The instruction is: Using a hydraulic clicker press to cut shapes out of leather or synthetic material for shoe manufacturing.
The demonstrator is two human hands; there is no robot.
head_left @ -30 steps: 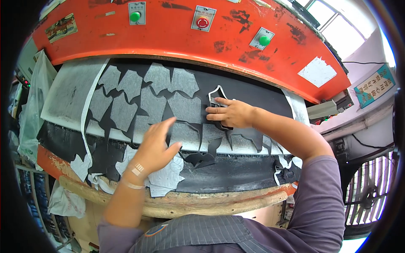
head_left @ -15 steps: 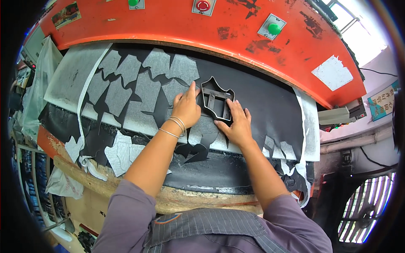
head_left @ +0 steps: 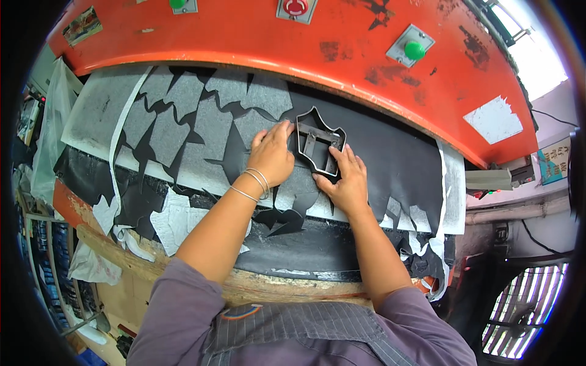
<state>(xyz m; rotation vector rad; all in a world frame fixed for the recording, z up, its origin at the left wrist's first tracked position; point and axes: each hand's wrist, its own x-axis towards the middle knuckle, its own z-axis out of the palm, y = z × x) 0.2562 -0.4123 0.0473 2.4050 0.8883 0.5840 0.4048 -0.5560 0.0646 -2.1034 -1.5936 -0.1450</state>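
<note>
A metal cutting die (head_left: 322, 135), a pointed outline with crossbars inside, lies on the dark sheet material (head_left: 397, 165). My right hand (head_left: 348, 186) grips its right side, thumb at the lower corner and fingers over the wall near the crossbar. Just left of the die, my left hand (head_left: 271, 152) rests on the sheet, fingers stretched forward and tips close to the die's left wall; whether they touch it I cannot tell. Left of that hand, cutouts with the die's kind of outline leave a grey board (head_left: 207, 131) showing between dark scraps of sheet.
The orange press beam (head_left: 342, 55) spans the far side, with a red button (head_left: 295, 6) and green buttons (head_left: 414, 50) on it. Torn white and black offcuts (head_left: 174, 219) hang at the near edge above a wooden rail (head_left: 274, 287). A plastic bag (head_left: 58, 134) hangs at left.
The die sits slightly farther right relative to the left hand, its lower corner turned a little. Both hands stay at it, and the whole view has shifted slightly.
</note>
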